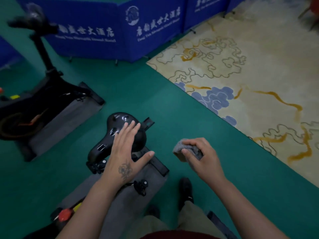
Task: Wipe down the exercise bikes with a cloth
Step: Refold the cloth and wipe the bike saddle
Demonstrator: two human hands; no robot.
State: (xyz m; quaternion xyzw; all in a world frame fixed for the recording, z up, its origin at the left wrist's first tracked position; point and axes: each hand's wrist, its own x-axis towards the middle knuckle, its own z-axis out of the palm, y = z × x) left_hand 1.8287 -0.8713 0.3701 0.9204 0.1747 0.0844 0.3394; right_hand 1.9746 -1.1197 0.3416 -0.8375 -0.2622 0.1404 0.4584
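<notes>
Our left hand (126, 152) is spread flat, fingers straight, over the wide back end of the black bike seat (119, 133); can't tell if it's touching. Our right hand (201, 158) is curled around a bunched gray cloth (185, 150), off the seat's right side above the green floor (189, 104).

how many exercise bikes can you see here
2: one directly below, its black saddle under the open left hand; another bike at far left. More may sit outside the frame.

Dim, soft light with dark corners; the glossy black bike saddle (120, 128) shows small glare spots, and the far black handlebar (32, 19) is blurred
</notes>
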